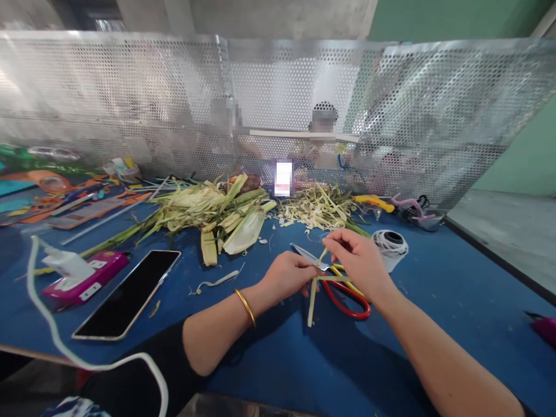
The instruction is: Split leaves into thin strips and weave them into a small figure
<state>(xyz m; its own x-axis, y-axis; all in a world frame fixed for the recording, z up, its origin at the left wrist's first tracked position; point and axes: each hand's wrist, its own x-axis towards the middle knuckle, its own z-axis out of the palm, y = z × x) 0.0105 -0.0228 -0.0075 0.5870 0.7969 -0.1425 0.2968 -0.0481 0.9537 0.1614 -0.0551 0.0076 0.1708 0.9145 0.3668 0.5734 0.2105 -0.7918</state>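
My left hand (290,275) is closed, pinching a folded pale-green leaf strip (311,307) near its crossing. One strip end hangs down and another reaches out to the right. With thumb and fingertips my right hand (358,258) grips an end that rises from the fold. Beneath the hands lie scissors (364,315) with red handles, their blades pointing up and left. Yellow handle parts show beside the red ones, partly hidden by my right hand. A white-wrapped spool (391,246) stands just beyond that hand.
Leafy stalks (191,202) and shredded strips (319,208) are heaped along the back, before a perforated metal screen (278,75). At left lie a phone (130,295) and a purple power strip (93,275) with a white plug and cable. A yellow tool (374,202) lies back right. People are visible behind the screen.
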